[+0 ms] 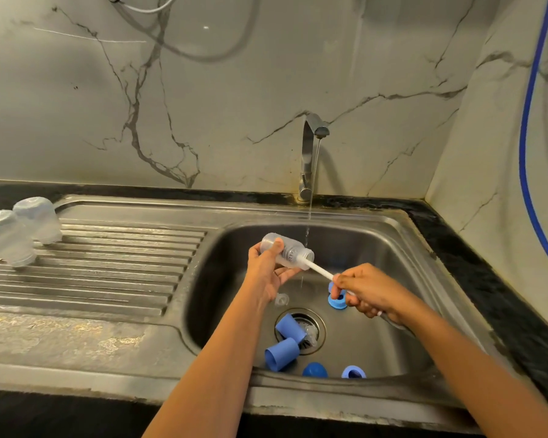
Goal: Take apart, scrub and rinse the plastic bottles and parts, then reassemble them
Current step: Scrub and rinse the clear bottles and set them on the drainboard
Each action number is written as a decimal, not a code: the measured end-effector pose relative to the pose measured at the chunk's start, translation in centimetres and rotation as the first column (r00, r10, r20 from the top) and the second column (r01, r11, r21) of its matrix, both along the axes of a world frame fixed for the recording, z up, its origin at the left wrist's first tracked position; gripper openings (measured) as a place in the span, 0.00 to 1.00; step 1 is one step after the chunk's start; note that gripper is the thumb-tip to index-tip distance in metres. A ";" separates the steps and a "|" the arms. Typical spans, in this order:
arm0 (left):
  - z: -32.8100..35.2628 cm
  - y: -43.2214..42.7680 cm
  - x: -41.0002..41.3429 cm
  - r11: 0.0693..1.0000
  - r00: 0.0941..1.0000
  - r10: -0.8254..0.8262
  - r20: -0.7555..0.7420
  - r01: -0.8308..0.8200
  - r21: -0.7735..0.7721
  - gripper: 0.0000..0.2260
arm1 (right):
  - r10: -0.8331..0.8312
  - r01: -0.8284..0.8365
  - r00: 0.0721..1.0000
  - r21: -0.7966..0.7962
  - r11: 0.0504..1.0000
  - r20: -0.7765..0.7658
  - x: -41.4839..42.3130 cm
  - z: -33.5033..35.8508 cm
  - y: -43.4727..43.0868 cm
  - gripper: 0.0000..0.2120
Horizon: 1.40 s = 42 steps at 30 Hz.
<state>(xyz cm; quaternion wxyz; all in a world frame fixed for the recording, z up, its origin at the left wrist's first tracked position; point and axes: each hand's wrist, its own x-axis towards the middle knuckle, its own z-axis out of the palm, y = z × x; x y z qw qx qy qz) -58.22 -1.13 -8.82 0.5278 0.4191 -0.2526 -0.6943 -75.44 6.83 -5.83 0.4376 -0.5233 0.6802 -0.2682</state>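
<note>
Sink (389, 245), tap (307, 153) running | two bottles (8, 237) upended on drainboard (108, 263), seemingly done | left hand (268, 270) grips third bottle (290, 250) over sink | right hand (369, 290) grips brush (320, 270) in its mouth | blue caps (282, 354), rings (337, 301) in sink: washing, reassembly left.

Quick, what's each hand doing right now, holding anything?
Left hand: closed around the clear plastic bottle.
Right hand: closed around the bottle brush by its white handle, its head inside the bottle.

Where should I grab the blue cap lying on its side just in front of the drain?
Probably the open rim of the blue cylindrical plastic cap, thumb inside, from the front left: its mouth faces that way, and another blue cap crowds its far side.
</note>
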 end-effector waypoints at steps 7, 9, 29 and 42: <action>-0.1 0.4 -0.7 0.990 0.993 -0.080 0.086 0.089 -0.107 0.17 | -0.055 -0.070 0.835 -0.204 0.977 -0.547 1.5 -2.0 -1.4 0.15; -0.6 0.3 -0.5 0.984 0.983 -0.079 0.166 0.104 -0.148 0.14 | -0.006 -0.138 0.804 -0.197 0.971 -0.595 1.6 -1.9 -1.1 0.15; -0.9 -1.5 0.8 0.983 0.996 0.084 0.000 -0.083 0.162 0.23 | 0.024 -0.333 0.622 -0.236 0.913 -0.783 -2.1 0.4 -0.2 0.13; 1.5 -4.3 0.4 0.892 0.595 0.288 0.750 0.119 -0.437 0.23 | -0.256 0.009 0.356 -0.270 0.963 -0.899 -4.1 2.3 0.3 0.10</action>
